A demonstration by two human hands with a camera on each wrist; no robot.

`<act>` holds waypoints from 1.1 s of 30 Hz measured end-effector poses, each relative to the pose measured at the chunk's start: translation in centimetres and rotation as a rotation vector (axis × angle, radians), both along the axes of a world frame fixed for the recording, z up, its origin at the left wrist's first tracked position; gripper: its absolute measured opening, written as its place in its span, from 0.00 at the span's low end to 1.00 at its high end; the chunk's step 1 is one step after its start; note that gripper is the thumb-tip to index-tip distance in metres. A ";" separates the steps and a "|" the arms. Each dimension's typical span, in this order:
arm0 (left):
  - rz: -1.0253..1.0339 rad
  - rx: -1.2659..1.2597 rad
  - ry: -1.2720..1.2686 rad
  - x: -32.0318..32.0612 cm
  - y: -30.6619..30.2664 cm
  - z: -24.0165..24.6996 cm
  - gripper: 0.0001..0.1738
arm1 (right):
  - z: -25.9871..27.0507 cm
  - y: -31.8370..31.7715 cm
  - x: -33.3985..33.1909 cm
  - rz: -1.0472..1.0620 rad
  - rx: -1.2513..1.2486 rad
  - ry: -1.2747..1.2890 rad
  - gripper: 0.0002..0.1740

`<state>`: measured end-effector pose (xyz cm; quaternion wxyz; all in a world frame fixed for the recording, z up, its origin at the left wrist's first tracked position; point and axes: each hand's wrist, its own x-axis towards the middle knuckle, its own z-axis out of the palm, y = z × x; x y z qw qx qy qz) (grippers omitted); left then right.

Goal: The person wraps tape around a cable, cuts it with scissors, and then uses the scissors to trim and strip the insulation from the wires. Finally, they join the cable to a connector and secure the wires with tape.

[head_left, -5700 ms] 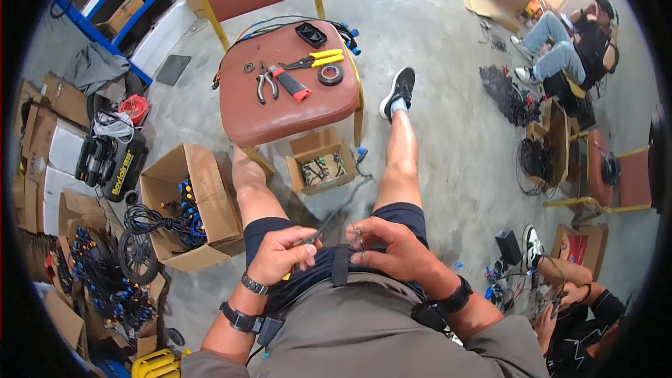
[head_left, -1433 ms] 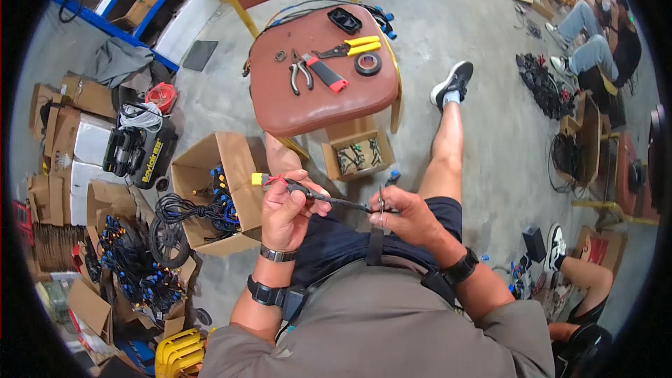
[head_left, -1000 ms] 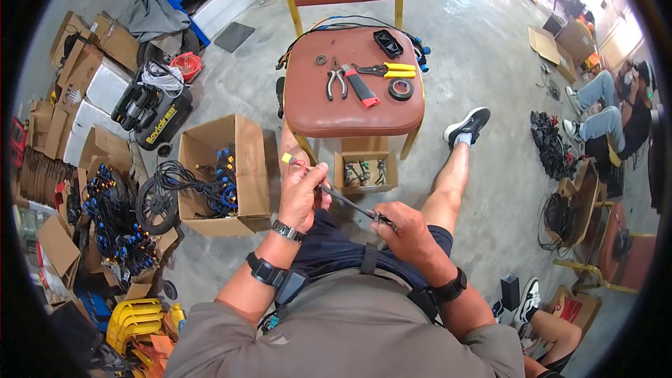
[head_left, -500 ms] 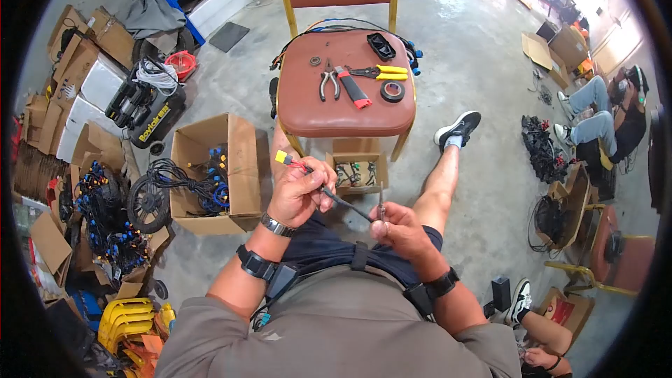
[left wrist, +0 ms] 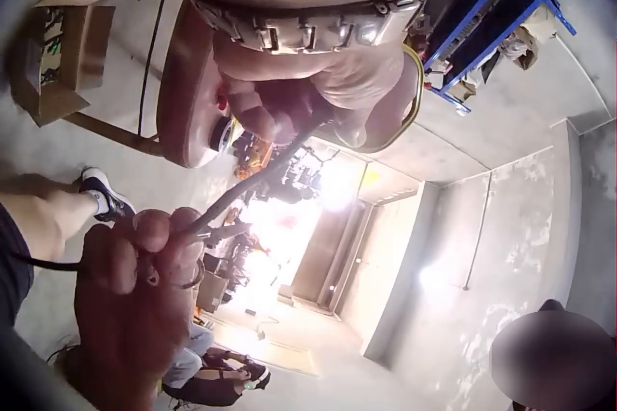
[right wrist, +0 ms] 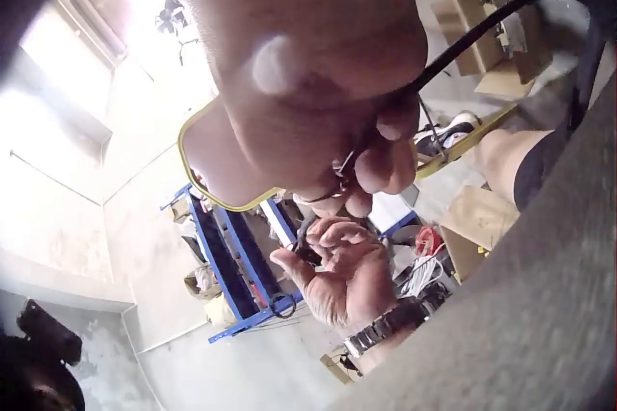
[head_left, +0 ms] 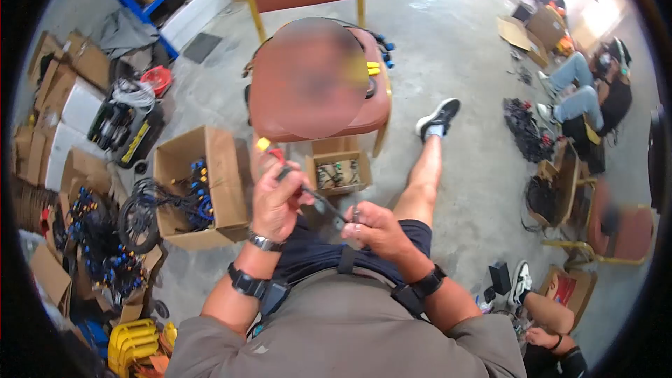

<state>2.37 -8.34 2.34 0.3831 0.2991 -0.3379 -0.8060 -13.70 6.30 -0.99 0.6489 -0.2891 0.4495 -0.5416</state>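
A dark cable (head_left: 323,201) runs between the two hands in the head view, over the lap. Red wires and a yellow connector (head_left: 263,144) stick out past the left hand (head_left: 275,199), which grips the cable close to that end. My right hand (head_left: 378,229) holds small metal scissors (head_left: 355,215) and pinches the cable lower down. In the left wrist view the blade (left wrist: 234,231) lies alongside the cable, and a finger loop shows at the fingers. More cable trails out behind the right hand there. The right wrist view hides most of the right hand's grip.
Ahead stands a brown chair (head_left: 374,108), its seat partly blurred, with yellow tool handles (head_left: 373,68) showing. Below it is a small carton (head_left: 341,190) of short cables. A bigger carton (head_left: 227,175) stands left; another person (head_left: 584,94) sits far right.
Since 5.7 s ago the yellow connector and red wires have come into sight beyond the left hand. Half a second ago the scissors pointed up; now they sit lower, at the cable.
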 end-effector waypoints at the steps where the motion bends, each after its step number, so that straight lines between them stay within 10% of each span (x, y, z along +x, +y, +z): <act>1: 0.028 -0.024 -0.009 -0.1 0.0 -0.2 0.13 | 0.2 0.0 0.0 -0.017 0.024 0.046 0.10; 19: 0.064 -0.065 -0.159 1.3 2.0 0.5 0.13 | 3.2 -1.5 -2.3 -0.499 -0.513 0.948 0.15; 33: -0.195 -0.248 -0.169 2.4 2.2 -0.3 0.22 | 2.1 -0.4 -3.7 -0.432 -0.300 0.335 0.16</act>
